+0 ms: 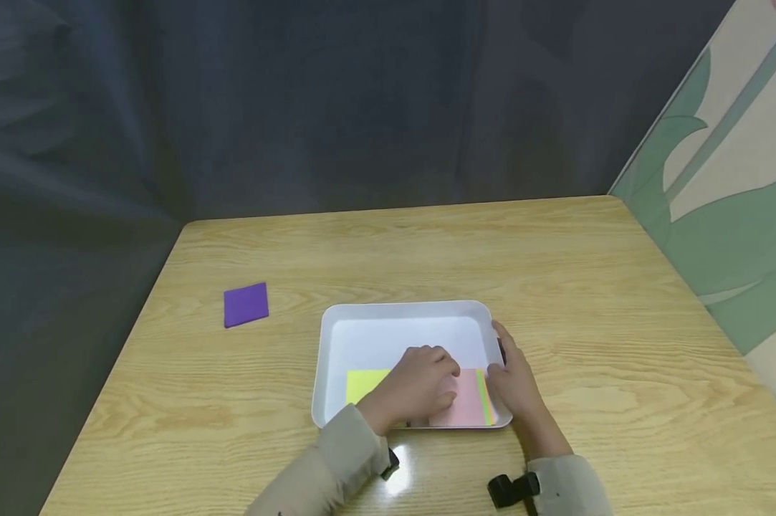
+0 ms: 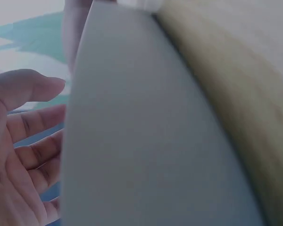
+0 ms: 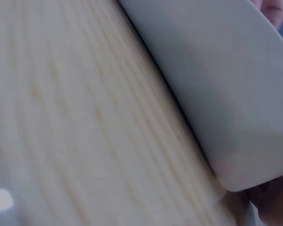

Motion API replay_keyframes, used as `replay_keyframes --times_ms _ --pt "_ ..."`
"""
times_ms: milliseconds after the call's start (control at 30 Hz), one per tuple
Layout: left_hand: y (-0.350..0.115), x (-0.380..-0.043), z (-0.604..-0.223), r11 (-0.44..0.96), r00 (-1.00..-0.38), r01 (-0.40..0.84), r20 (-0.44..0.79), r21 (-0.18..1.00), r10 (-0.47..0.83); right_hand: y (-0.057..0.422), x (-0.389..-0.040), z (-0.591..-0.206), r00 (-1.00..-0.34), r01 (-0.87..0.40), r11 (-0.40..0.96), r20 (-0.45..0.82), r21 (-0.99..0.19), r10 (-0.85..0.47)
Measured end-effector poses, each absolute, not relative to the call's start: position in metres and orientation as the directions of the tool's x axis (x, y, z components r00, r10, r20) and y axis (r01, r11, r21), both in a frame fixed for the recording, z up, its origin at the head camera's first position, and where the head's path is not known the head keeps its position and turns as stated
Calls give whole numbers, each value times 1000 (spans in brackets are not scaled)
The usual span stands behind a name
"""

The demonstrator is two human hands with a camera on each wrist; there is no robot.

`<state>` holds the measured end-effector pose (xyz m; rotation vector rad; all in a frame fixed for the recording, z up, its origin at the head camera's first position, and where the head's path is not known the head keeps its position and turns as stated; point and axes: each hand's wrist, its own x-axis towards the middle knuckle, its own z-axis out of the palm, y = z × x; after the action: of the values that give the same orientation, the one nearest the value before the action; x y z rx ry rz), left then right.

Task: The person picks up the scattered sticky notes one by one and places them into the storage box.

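Observation:
A shallow white tray [image 1: 388, 337] lies on the table in the head view. Inside, along its near side, are a yellow paper square [image 1: 364, 381] and a pink one [image 1: 470, 396] with green and orange edges showing at its right. My left hand [image 1: 420, 385] reaches over the near rim, bent fingers above the pink paper; the left wrist view shows thumb and fingers apart, their tips partly behind the tray wall [image 2: 132, 122]. At the tray's right end my right hand [image 1: 518, 381] grips the rim, thumb at the inner side and fingers outside.
A purple square [image 1: 246, 305] lies on the wooden table [image 1: 575, 287], left of the tray. Dark sheeting [image 1: 362, 107] hangs behind and to the left. A green-and-cream patterned wall [image 1: 729, 201] borders the right side.

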<state>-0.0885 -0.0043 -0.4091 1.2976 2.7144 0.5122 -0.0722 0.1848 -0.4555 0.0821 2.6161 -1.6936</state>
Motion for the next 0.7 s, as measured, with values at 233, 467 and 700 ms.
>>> replay_keyframes --times_ms 233,467,700 --pt "-41 -101 -409 660 -740 625 45 417 672 184 -73 -455 -996 84 399 -85 -913 15" --pt "-84 -111 -414 724 -850 487 75 489 522 185 -74 -454 -995 99 413 -100 -905 18" --pt "-121 -119 -416 754 -911 383 81 535 405 185 -72 -451 -994 109 427 -112 -898 18"
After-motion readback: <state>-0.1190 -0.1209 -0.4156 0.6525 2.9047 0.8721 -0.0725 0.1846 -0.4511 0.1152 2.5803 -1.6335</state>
